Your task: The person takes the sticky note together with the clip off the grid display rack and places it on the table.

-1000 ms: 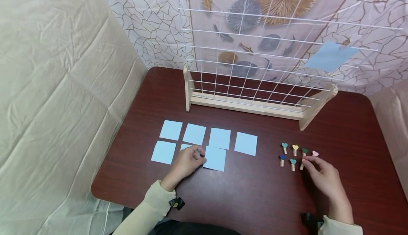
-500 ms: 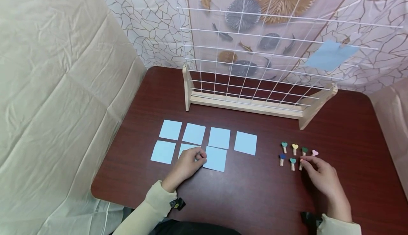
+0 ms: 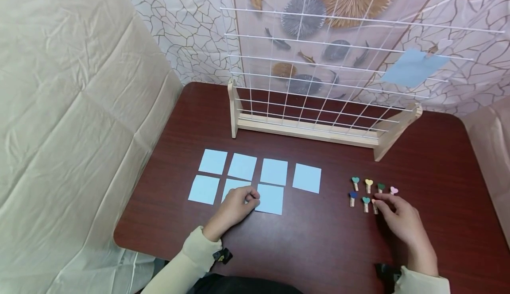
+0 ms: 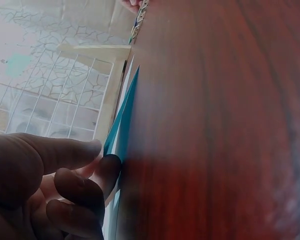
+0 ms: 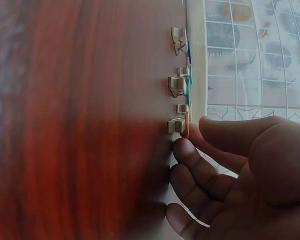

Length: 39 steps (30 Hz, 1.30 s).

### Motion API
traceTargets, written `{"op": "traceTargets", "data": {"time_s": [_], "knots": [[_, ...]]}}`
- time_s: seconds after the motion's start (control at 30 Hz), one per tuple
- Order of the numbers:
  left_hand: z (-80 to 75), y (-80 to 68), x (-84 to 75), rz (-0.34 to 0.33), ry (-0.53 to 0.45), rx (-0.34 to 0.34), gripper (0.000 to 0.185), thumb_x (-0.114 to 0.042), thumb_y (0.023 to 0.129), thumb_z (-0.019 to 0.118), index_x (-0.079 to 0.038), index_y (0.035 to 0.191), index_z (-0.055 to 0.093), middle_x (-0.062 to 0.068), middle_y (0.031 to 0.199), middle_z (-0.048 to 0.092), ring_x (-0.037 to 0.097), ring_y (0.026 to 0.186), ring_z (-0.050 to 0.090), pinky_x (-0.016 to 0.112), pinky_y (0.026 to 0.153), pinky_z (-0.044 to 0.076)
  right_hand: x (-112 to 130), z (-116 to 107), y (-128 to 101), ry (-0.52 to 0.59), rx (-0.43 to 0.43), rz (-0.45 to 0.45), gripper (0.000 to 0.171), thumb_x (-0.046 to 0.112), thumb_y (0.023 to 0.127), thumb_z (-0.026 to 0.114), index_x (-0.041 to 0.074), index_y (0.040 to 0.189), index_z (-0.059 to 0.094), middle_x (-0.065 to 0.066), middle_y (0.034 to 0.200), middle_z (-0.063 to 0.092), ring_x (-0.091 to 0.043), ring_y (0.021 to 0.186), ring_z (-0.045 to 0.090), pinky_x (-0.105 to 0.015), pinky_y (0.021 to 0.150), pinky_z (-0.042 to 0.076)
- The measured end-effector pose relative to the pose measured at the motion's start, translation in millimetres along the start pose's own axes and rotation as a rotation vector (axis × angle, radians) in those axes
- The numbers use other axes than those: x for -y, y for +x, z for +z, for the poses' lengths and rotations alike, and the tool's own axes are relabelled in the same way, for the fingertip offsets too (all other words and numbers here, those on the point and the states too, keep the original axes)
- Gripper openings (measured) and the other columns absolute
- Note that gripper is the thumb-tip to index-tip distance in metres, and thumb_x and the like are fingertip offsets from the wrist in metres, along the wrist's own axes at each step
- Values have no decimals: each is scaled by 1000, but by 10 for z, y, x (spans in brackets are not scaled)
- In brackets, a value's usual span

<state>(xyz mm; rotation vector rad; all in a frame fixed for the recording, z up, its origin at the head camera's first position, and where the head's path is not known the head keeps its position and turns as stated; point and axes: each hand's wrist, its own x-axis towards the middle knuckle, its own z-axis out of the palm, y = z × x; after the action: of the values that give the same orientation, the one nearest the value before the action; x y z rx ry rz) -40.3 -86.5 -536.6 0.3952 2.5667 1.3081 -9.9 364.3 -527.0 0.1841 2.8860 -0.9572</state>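
Note:
My left hand (image 3: 236, 206) pinches the left edge of a light blue paper square (image 3: 270, 199), the rightmost in the front row. In the left wrist view its thumb and a finger meet on the blue sheet (image 4: 126, 117), whose pinched edge tilts up from the wood. My right hand (image 3: 406, 225) has its thumb and index fingertips right at a small wooden clothespin with a pinkish heart (image 3: 374, 206). The right wrist view has this clothespin (image 5: 176, 126) on the table, the thumb standing apart from it and the other fingers loosely bent.
More blue squares (image 3: 307, 178) lie in two rows. Several heart clothespins (image 3: 368, 185) lie around the right fingertips. Behind stands a white wire grid (image 3: 303, 70) on a wooden base (image 3: 307, 133), with one blue square (image 3: 414, 68) clipped at its right. The dark red table (image 3: 318, 241) spreads in front.
The left hand has shifted its paper square slightly toward me, away from the square behind it. The pinkish clothespin has moved a little left, and its heart shows more clear of the right fingertips.

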Motion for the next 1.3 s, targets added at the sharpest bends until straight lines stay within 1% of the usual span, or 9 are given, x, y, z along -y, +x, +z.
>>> {"op": "traceTargets", "data": {"time_s": [0.1,0.2,0.33,0.4,0.6,0.73,0.87,1.03,1.3], "knots": [[1,-2,-12,1,16,4,6,-11,101,70,-10,102,76,-7,82,69,6,72,61,34,76,54,3,4,-4,-13,-16,-10,36,22,109,61,-7,129,67,-35,128,65,-52,114,61,-60,85,48],[2,3,-31,-1,40,5,7,-13,102,70,-12,101,77,-8,82,68,5,72,60,32,74,53,-1,6,-10,-25,-35,-20,35,21,108,63,-6,129,68,-31,122,68,-46,106,65,-47,78,50],[4,8,-56,-1,73,1,9,-15,102,70,-15,97,78,-10,80,66,4,69,57,30,70,50,-9,3,-10,-27,-52,-28,35,23,107,65,-5,128,69,-26,115,72,-28,94,67,-30,70,47],[7,7,-61,-2,85,0,10,-15,102,69,-16,96,77,-11,78,65,5,66,55,29,68,49,-10,1,-9,-27,-58,-30,34,24,107,65,-4,127,70,-24,114,72,-20,92,64,-26,68,45],[29,-3,-61,6,98,23,9,-16,103,69,-15,101,78,-13,75,62,3,64,54,27,66,49,-14,-2,2,-25,-82,-61,31,23,106,65,-4,122,72,-24,114,69,-22,92,59,-29,70,43],[37,-6,-77,32,118,106,18,-19,104,69,-12,117,79,-12,70,60,3,59,53,25,62,48,-5,-2,-4,-16,-124,-88,27,20,105,67,-3,117,74,-21,108,68,-3,87,53,-27,70,41],[29,-15,-90,52,138,168,21,-15,103,69,-11,121,80,-8,79,69,1,64,57,25,65,50,17,7,-22,-1,-152,-105,24,17,104,69,-3,116,74,-19,104,69,12,82,44,-22,69,40],[27,-18,-67,46,154,174,18,-9,102,70,-11,115,82,-1,96,77,3,75,63,27,73,54,33,15,-33,10,-160,-109,24,17,103,69,-3,116,74,-19,105,69,14,82,44,-20,69,40],[41,-38,-65,65,121,154,17,-18,106,66,-15,111,82,-5,97,77,2,80,65,29,78,54,29,7,-45,1,-182,-88,24,17,104,68,-2,116,75,-21,108,71,16,84,43,-21,69,41]]}}
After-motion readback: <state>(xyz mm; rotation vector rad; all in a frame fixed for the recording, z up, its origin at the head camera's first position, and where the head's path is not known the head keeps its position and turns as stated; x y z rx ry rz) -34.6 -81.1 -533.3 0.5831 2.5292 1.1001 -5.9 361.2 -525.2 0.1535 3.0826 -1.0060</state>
